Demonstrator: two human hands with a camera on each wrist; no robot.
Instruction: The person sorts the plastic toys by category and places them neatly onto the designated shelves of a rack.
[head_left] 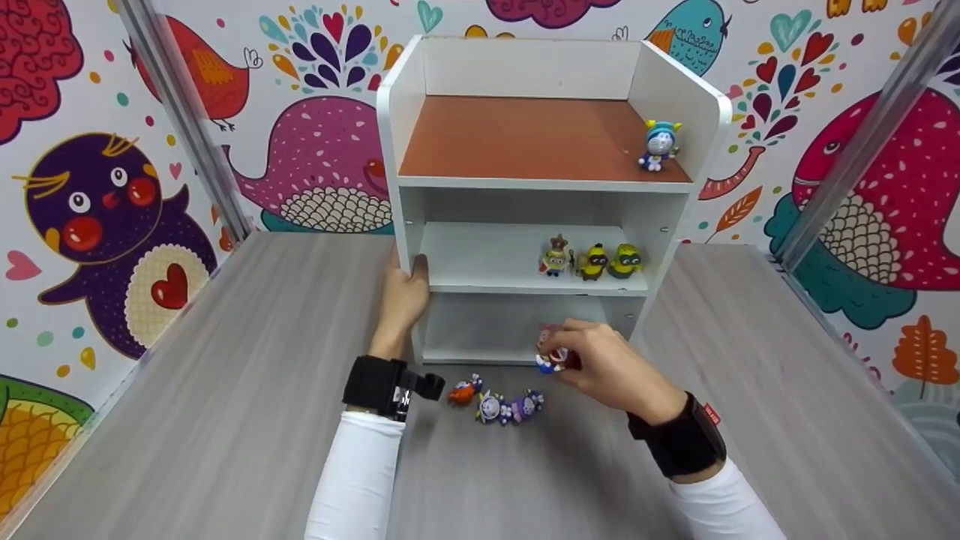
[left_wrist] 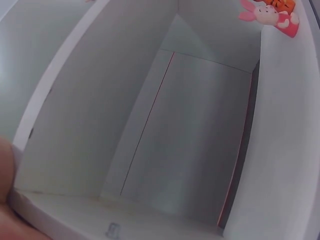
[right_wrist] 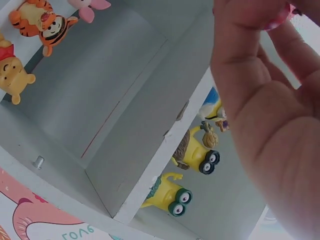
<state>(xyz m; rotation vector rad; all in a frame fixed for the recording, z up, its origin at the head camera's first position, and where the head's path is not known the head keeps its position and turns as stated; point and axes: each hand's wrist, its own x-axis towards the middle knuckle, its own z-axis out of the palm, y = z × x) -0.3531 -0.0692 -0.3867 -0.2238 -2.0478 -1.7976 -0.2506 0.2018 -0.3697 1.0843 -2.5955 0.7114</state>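
Note:
My left hand (head_left: pixel 403 300) grips the left side panel of a small white shelf unit (head_left: pixel 407 157), the thumb on its front edge. In front of the lowest shelf, my right hand (head_left: pixel 600 367) pinches a small figurine (head_left: pixel 550 365) with white and blue at its bottom; the fingers cover much of it. On the tabletop below lie an orange figurine (head_left: pixel 461 394), a white-faced figurine (head_left: pixel 490 407) and a purple figurine (head_left: pixel 525 406). The right wrist view has a Pooh figurine (right_wrist: pixel 12 75), a Tigger figurine (right_wrist: pixel 50 30) and a Piglet figurine (right_wrist: pixel 87 9) on the lowest shelf.
Three yellow minion figurines (head_left: pixel 592 262) stand towards the right of the middle shelf. A figurine in a blue cap (head_left: pixel 660 145) stands at the right of the brown top shelf (head_left: pixel 525 139). Printed wall panels (head_left: pixel 315 165) rise behind the grey table (head_left: pixel 300 315).

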